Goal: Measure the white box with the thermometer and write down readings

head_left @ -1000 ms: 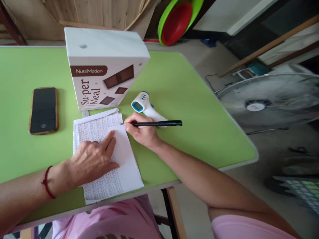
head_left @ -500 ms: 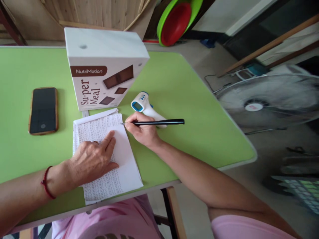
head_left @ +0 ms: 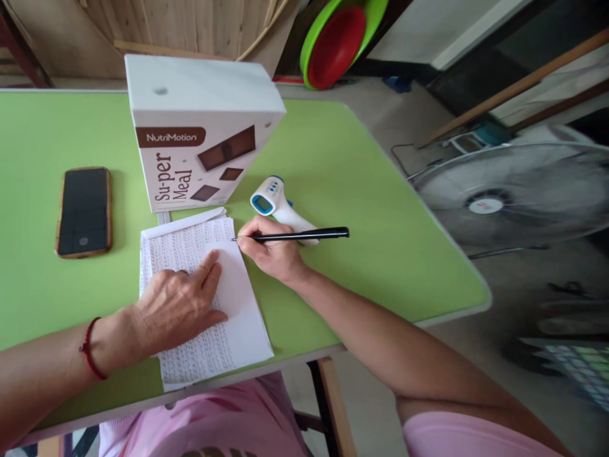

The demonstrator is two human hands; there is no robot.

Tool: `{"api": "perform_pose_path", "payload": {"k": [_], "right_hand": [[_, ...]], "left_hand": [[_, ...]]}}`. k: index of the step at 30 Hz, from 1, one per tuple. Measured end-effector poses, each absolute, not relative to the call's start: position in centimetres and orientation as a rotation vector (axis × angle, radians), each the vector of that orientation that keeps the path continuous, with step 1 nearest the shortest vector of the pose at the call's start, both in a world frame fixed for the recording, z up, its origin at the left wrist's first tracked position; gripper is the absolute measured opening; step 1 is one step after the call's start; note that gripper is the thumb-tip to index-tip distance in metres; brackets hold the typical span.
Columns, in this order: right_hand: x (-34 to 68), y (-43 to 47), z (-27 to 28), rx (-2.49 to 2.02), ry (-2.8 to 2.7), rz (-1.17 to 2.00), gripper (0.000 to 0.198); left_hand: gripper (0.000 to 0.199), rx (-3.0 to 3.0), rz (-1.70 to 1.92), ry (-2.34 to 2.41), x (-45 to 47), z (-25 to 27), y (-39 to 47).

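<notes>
My right hand [head_left: 269, 249] grips a black pen [head_left: 304, 235], its tip touching the upper right edge of a stack of white paper [head_left: 238, 317] covered in rows of handwriting. My left hand [head_left: 178, 304] lies flat on the paper with fingers spread, pressing it down; a red cord circles that wrist. The paper rests on a green table [head_left: 356, 190] near its front edge.
A white NutriMotion box [head_left: 200, 136] stands behind the paper. A white-and-blue infrared thermometer [head_left: 276, 202] lies just behind my right hand. A dark phone [head_left: 84, 211] lies at the left. A floor fan [head_left: 514, 197] stands right of the table; green and red basins [head_left: 340, 38] lean behind.
The pen's back end has wobbled slightly right then back while its tip stays at the paper's edge. My left hand has not moved.
</notes>
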State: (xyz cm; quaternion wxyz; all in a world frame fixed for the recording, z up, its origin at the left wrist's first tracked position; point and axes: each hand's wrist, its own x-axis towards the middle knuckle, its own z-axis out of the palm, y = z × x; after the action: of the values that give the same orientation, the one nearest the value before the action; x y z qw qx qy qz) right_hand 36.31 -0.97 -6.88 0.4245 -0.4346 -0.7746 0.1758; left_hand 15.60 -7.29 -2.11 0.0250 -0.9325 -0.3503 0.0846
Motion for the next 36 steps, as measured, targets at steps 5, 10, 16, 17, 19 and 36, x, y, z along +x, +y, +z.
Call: {"api": "perform_pose_path", "payload": {"k": [5, 10, 16, 17, 19, 36], "right_hand": [[36.27, -0.99, -6.91, -1.081, -1.935, 0.402, 0.018], [36.33, -0.98, -7.01, -1.105, -1.916, 0.411, 0.017], [36.42, -0.98, -7.11, -1.116, -1.899, 0.426, 0.017], [36.42, -0.97, -7.13, -1.116, -1.884, 0.423, 0.017], [36.41, -0.95, -7.15, -1.123, -1.868, 0.409, 0.017], [36.36, -1.04, -7.01, -1.148, -1.91, 0.421, 0.017]], "left_hand": [[0.066, -2.885, 0.272, -1.084, 15.57, -2.06, -7.24], [0.066, -2.886, 0.255, -1.089, 15.73, -2.16, -7.05], [0.066, -2.887, 0.264, -1.082, 15.64, -2.21, -7.26], [0.067, -2.885, 0.262, -1.082, 15.61, -2.19, -7.29], [0.067, -2.881, 0.261, -1.081, 15.58, -2.15, -7.31], [0.066, -2.891, 0.244, -1.084, 15.56, -2.12, -7.24]]}}
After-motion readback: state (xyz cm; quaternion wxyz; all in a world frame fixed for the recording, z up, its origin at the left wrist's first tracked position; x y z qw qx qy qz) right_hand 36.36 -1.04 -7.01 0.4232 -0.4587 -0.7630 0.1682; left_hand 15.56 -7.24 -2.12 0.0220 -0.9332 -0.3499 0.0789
